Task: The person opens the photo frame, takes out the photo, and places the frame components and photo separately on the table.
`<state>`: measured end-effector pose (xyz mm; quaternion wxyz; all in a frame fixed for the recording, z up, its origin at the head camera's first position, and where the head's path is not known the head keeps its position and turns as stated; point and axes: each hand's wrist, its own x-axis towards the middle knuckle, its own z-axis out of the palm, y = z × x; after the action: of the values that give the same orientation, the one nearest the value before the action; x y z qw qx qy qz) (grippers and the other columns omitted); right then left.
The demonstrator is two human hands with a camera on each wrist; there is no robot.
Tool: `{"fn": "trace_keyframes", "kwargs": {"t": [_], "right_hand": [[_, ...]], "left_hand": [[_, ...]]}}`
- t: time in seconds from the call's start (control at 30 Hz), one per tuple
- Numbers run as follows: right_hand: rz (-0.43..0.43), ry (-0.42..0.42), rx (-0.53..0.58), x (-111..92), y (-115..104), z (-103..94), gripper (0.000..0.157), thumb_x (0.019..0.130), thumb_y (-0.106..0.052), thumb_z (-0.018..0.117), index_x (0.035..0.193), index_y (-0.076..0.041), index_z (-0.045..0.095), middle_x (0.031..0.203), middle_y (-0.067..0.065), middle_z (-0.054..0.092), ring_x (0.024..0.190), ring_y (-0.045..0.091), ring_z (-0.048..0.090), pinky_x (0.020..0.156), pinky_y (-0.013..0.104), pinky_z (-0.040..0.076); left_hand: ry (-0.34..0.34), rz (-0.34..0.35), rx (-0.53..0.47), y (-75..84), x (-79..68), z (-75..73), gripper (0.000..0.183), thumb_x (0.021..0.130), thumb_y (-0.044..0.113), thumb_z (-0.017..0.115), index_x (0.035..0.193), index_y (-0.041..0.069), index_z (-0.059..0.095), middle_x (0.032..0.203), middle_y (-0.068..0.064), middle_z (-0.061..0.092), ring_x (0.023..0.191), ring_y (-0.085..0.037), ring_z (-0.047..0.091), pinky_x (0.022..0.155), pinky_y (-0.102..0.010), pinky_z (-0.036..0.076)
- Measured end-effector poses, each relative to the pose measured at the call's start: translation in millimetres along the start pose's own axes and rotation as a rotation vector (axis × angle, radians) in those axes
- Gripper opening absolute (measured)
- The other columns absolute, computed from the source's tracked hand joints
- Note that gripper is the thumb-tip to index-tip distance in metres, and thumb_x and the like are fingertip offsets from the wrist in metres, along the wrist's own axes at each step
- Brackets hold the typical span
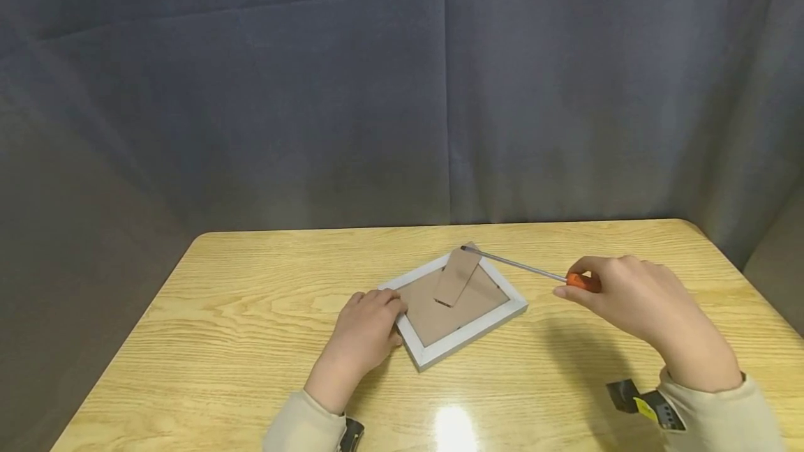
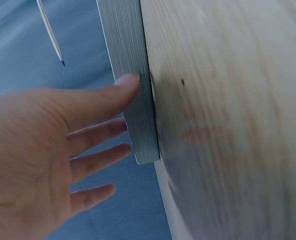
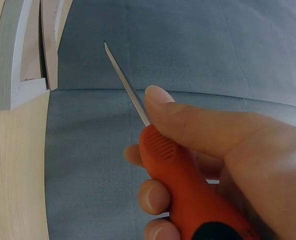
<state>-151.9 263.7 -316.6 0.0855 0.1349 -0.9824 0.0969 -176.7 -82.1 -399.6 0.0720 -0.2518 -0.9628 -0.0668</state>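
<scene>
A picture frame [image 1: 444, 352] with a silver-grey border lies face down on the table. Its brown backing [image 1: 417, 305] faces up, and a brown stand leg [image 1: 458, 274] slants across it. My left hand [image 1: 369, 326] holds the frame's left corner, thumb against the side edge and fingers over the border. In the left wrist view, the thumb [image 2: 113, 95] rests on that edge. My right hand [image 1: 637, 295] grips a screwdriver [image 3: 175, 175] by its orange handle, above the table right of the frame. Its long metal shaft points left, the tip overlapping the leg's far end in the head view.
The light wooden table [image 1: 251, 326] extends around the frame on all sides. Behind its far edge hangs a dark grey-blue curtain [image 1: 314, 124]. A black strap with a yellow tag [image 1: 645, 408] sits at the right sleeve.
</scene>
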Motion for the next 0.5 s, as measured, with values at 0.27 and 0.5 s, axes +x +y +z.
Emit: {"fn": "trace_keyframes", "kwargs": {"t": [0.27, 0.5], "right_hand": [[-0.005, -0.018, 0.001, 0.6, -2.2, 1.6, 0.021, 0.088, -0.044, 0.072, 0.086, -0.023, 0.068, 0.074, -0.011, 0.062, 0.062, 0.008, 0.052, 0.051, 0.035, 0.043], [-0.01, -0.041, 0.0, 1.6, -3.4, 2.9, 0.023, 0.087, -0.047, 0.072, 0.087, -0.024, 0.066, 0.075, -0.01, 0.063, 0.062, 0.008, 0.051, 0.053, 0.035, 0.043]], "left_hand": [[0.013, -0.003, -0.033, 7.2, 0.3, -2.9, 0.045, 0.073, 0.026, 0.088, 0.112, 0.008, 0.073, 0.12, -0.006, 0.067, 0.117, -0.026, 0.061, 0.106, -0.056, 0.04], [0.004, 0.012, -0.023, 16.8, -0.5, -4.9, 0.043, 0.073, 0.033, 0.085, 0.108, 0.01, 0.074, 0.111, -0.003, 0.067, 0.11, -0.025, 0.064, 0.105, -0.056, 0.042]]}}
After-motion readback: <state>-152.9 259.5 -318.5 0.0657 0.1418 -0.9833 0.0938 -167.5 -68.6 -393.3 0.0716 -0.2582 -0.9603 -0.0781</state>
